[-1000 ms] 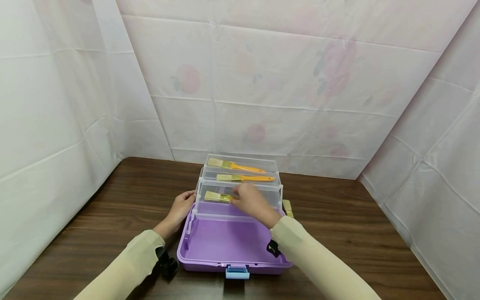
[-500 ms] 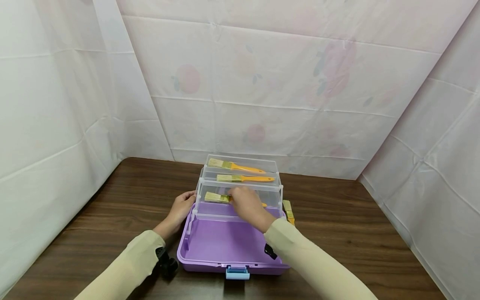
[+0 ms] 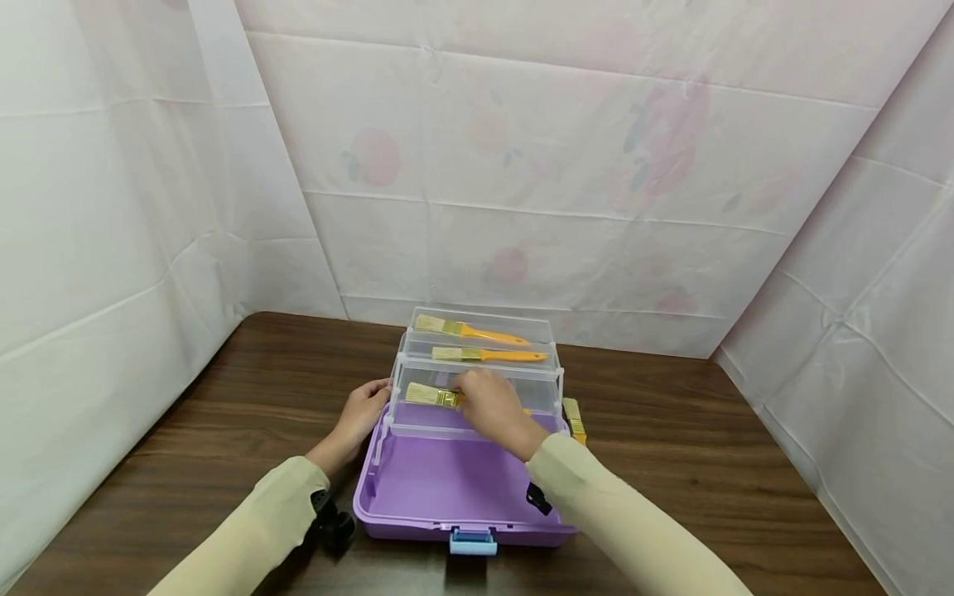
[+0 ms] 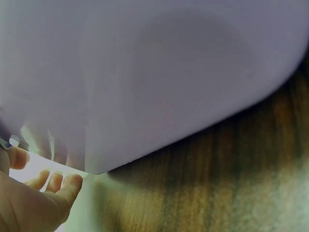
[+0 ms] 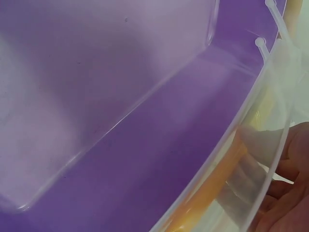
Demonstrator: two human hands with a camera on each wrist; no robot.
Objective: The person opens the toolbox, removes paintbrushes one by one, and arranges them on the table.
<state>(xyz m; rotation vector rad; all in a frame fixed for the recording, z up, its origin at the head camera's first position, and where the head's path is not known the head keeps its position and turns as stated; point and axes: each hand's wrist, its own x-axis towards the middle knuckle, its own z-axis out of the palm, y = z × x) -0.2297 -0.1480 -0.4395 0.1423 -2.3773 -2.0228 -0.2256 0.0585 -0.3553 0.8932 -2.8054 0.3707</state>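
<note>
A purple box (image 3: 447, 476) stands with its three clear trays fanned out in steps behind its bottom compartment. In the lowest clear tray (image 3: 440, 418) lies a paintbrush (image 3: 423, 394) with pale bristles and an orange handle. My right hand (image 3: 492, 406) pinches that handle near the metal band and covers much of it. The right wrist view shows the orange handle (image 5: 212, 186) and fingers through the tray's clear wall. My left hand (image 3: 361, 410) touches the rear left side of the box. Its fingers (image 4: 70, 191) rest at the box's corner in the left wrist view.
One paintbrush (image 3: 473, 329) lies in the top tray and another paintbrush (image 3: 488, 354) in the middle one. A further brush (image 3: 574, 418) is on the dark wooden table (image 3: 693, 480), right of the box. A blue latch (image 3: 473, 542) hangs at the front. White cloth (image 3: 581, 207) encloses the table.
My right hand has shifted slightly left along the brush handle, and the brush has tilted a little. More of the brush right of the box shows. My left hand has stayed in place.
</note>
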